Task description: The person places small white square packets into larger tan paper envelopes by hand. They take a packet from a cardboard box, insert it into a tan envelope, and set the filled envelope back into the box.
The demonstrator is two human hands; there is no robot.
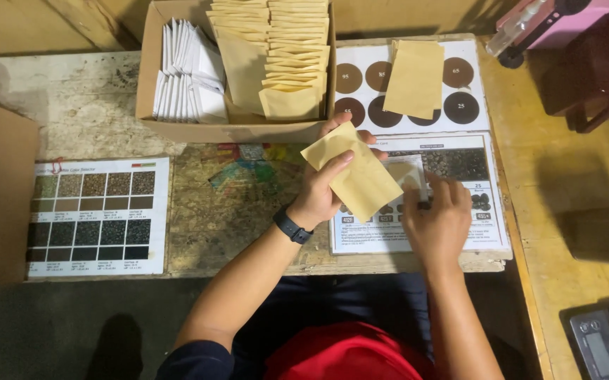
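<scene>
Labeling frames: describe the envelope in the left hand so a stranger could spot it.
Start at the cardboard box at the table's far edge. Just in front of it, the left hand holds a flat tan envelope tilted above a printed sheet. Unlike the envelopes stacked in the box or the one lying on the dot chart, it is lifted and gripped.

A flat tan paper envelope [354, 174], tilted cornerwise, sits pinched between thumb and fingers. A smaller pale sheet [406, 174] lies flat under the other fingertips.
</scene>
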